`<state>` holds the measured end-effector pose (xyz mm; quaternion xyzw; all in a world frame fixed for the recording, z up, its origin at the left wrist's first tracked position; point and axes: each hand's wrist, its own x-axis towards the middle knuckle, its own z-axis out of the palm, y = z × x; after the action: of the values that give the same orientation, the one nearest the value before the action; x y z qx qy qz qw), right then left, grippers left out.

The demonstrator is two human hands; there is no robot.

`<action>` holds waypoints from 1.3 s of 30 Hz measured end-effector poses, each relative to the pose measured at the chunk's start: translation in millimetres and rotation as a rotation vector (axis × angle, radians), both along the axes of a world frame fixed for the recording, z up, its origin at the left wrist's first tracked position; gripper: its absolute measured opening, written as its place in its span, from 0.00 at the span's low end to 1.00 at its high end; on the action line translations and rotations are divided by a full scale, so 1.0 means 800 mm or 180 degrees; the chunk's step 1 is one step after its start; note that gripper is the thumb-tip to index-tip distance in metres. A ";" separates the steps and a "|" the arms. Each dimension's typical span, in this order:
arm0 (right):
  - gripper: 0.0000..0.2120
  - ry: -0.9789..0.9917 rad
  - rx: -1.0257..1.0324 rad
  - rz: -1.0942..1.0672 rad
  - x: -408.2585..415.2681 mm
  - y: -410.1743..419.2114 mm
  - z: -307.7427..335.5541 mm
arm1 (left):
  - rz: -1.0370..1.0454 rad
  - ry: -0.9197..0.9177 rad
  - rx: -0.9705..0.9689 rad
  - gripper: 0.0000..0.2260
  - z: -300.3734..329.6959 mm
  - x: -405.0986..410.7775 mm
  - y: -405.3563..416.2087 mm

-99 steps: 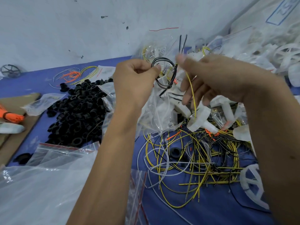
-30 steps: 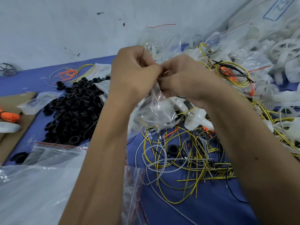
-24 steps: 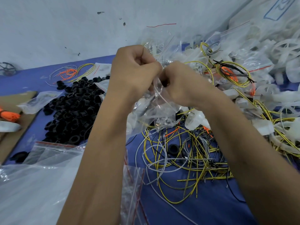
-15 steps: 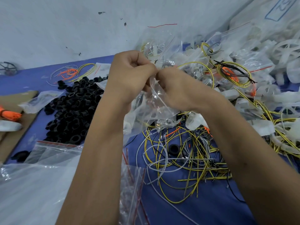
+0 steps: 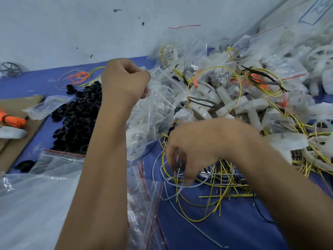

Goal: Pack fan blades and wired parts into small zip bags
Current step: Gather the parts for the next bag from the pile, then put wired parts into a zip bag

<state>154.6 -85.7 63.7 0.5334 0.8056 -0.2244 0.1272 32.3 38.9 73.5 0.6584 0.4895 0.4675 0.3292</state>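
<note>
Risk sits chiefly with the small zip bag (image 5: pixel 155 112), which the left hand (image 5: pixel 124 83) pinches by its top edge, fingers curled tight on the plastic, so that it hangs just above the blue mat (image 5: pixel 207 231). Its mouth cannot be judged sealed or open from here; if open, a tilt could spill the white parts and wire inside back onto the wire tangle (image 5: pixel 207 181). The right hand (image 5: pixel 194 152) is low over that tangle, beside the bag, blurred, fingers spread and pointing down; whether it holds a strand I cannot tell. A pull on one strand would likely drag its neighbours, since yellow, white and black wires cross one another closely.

Count: one bag in hand; two hands; one heap of black rings (image 5: pixel 77 120) left of the bag, too many to number; a heap of filled bags and white fan parts (image 5: pixel 252 87) behind and right of it, also uncountable; a stack of empty red-strip bags (image 5: pixel 144 204) below it, number unclear; one orange wire bundle (image 5: pixel 79 76) beyond the rings.
</note>
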 end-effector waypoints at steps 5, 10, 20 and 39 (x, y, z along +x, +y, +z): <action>0.20 -0.0589 0.0074 0.0239 -0.035 -0.009 -0.024 | -0.0119 0.0020 0.0042 0.04 0.000 0.003 -0.003; 0.10 -0.0592 0.0289 0.0394 -0.038 -0.007 -0.024 | -0.0359 -0.0109 -0.0122 0.03 0.006 -0.001 -0.005; 0.06 0.1236 -0.0688 0.0034 0.025 -0.004 -0.001 | -0.1859 0.0948 -0.0585 0.09 0.006 -0.019 -0.016; 0.05 0.2401 0.1173 -0.1898 0.126 0.005 0.065 | -0.1649 0.0857 -0.0307 0.10 0.000 -0.007 -0.014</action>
<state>255.5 -82.0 115.9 0.6355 0.6344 -0.2821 -0.3379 26.9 27.8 73.7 0.8011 0.3660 0.2524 0.4006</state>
